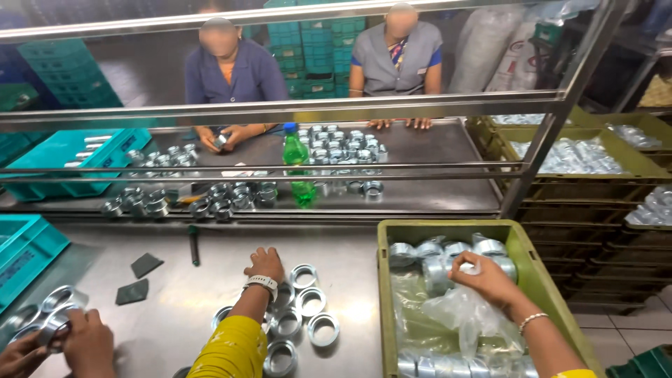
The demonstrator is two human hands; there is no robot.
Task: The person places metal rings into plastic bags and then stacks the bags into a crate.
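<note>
My left hand (264,265), with a yellow sleeve and a white wristwatch, rests palm down on the steel table (175,308). It holds nothing and lies just left of a cluster of several silver metal rings (310,301) lying flat. My right hand (483,277), wearing a thin bracelet, reaches into an olive green crate (448,225). Its fingertips pinch a metal ring (467,267) on top of the rings piled there (427,260). A crumpled clear plastic bag (462,318) lies under that wrist.
Another person's hands (70,343) hold rings at the bottom left. A teal crate (28,245) stands at the left edge. Two dark pads (145,264) lie on the table. Beyond a metal rail (280,171) are a green bottle (297,157), more rings and two seated people. Stacked crates (581,157) stand at the right.
</note>
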